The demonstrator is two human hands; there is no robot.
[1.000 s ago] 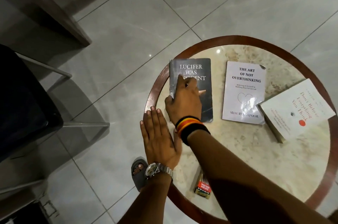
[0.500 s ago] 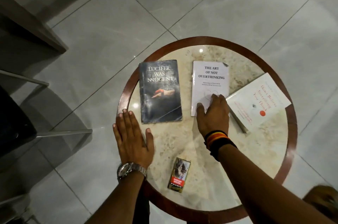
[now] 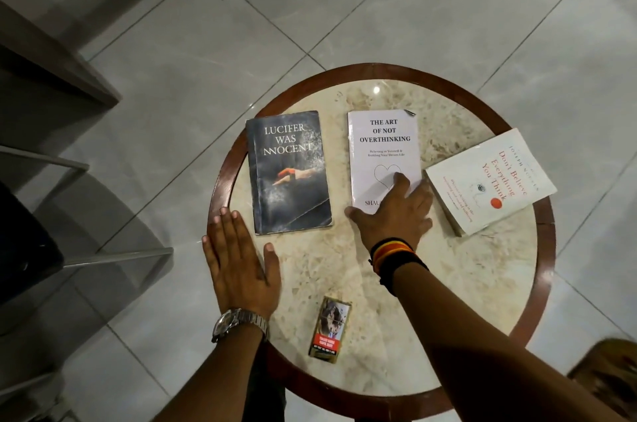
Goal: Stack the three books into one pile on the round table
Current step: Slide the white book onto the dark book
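Three books lie side by side on the round marble table (image 3: 448, 301) with its brown rim. The dark book "Lucifer Was Innocent" (image 3: 289, 173) is on the left. The white book "The Art of Not Overthinking" (image 3: 382, 145) is in the middle. The cream book "Don't Believe Everything You Think" (image 3: 489, 180) lies tilted on the right, reaching the rim. My right hand (image 3: 396, 214) lies spread on the white book's lower end, thumb at its lower left corner. My left hand (image 3: 238, 263) rests flat on the table's left rim, fingers apart, just below the dark book.
A small cigarette pack (image 3: 329, 328) lies near the table's front edge between my arms. A dark chair with metal legs (image 3: 27, 249) stands on the tiled floor at left. A wooden furniture edge (image 3: 51, 70) is at upper left, and a brown object (image 3: 606, 377) at lower right.
My right hand left the dark book and moved right onto the lower end of the white middle book. My left hand stayed flat on the table's rim.
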